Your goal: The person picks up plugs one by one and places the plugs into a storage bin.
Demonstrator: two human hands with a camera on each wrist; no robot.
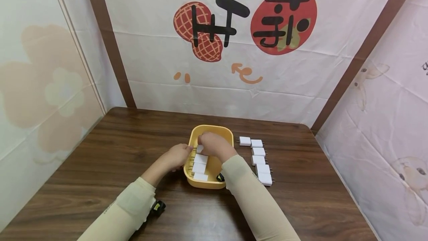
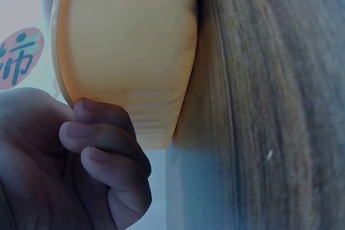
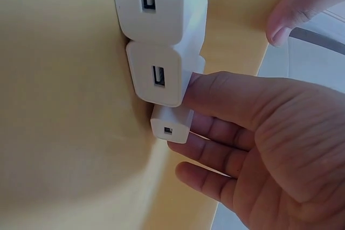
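Note:
A yellow plastic bin (image 1: pixel 204 185) stands on the table, holding a row of white USB chargers (image 1: pixel 199 168) along its left side, prongs facing left. My left hand (image 1: pixel 177 157) grips the bin's left rim, with curled fingers (image 2: pixel 116 168) against the outer wall in the left wrist view. Reaching inside, my right hand (image 1: pixel 216 145) pinches the charger (image 3: pixel 171 122) at the far end of the row between thumb and fingers. Its USB port shows in the right wrist view. Two larger-looking chargers (image 3: pixel 156 74) stand beside it in line, close to the thumb.
Right of the bin, several more white chargers (image 1: pixel 258 160) lie in a column on the brown wooden table (image 1: pixel 301 181), prongs mostly to the right. One charger (image 1: pixel 245 141) at the far end points left. A printed fabric sheet (image 1: pixel 150 66) hangs behind the table.

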